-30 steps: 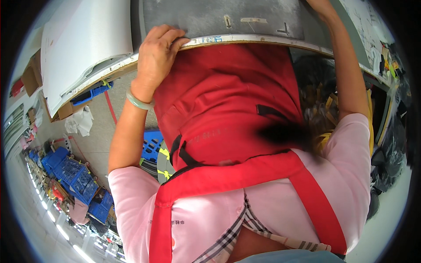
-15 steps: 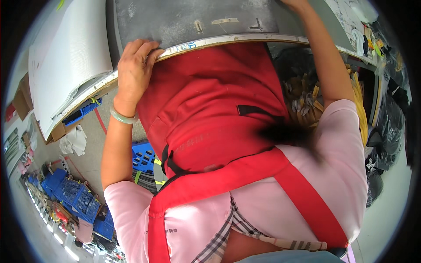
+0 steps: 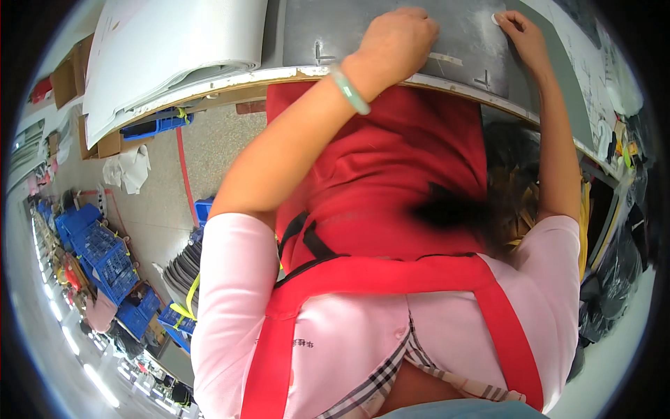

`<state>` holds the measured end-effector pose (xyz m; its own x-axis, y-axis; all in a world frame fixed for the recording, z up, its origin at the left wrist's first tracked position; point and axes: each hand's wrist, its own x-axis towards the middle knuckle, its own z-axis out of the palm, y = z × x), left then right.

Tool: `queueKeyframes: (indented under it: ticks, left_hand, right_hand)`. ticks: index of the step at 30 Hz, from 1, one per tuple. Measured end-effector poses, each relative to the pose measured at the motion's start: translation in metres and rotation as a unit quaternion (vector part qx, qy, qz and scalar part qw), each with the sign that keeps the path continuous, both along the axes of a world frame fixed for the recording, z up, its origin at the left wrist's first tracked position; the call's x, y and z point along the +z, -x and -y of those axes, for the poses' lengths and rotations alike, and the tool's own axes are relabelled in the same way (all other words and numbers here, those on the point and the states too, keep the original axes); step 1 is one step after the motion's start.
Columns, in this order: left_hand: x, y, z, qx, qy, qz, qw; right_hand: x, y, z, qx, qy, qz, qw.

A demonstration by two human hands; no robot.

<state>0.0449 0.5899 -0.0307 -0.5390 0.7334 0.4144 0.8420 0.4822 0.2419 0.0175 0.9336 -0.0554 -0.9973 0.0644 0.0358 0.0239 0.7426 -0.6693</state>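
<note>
Dark grey board (image 3: 463,36) below; left hand (image 3: 399,45) curled (any hold hidden), right hand (image 3: 523,38) pinching a small white piece (image 3: 495,19)

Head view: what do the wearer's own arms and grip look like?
The left grip and right grip are ungloved. Short, pale pink sleeves end above the elbows. A smooth, pale green bangle circles the left wrist; the right wrist is unadorned.
</note>
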Motion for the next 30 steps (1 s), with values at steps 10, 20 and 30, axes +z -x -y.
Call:
queueKeyframes:
  ticks: [10,20,30]
  left_hand:
    - [-0.007,-0.006,-0.008,0.085,-0.041,-0.002,0.996]
    - [-0.018,-0.007,-0.010,0.122,0.009,0.007,0.993]
    - [-0.019,-0.007,-0.009,0.121,0.007,0.011,0.993]
  right_hand:
    - [0.033,-0.086,0.054,-0.027,0.150,0.044,0.987]
    - [0.048,-0.133,0.096,0.099,-0.038,-0.052,0.993]
    - [0.049,-0.134,0.094,-0.010,0.047,0.043,0.998]
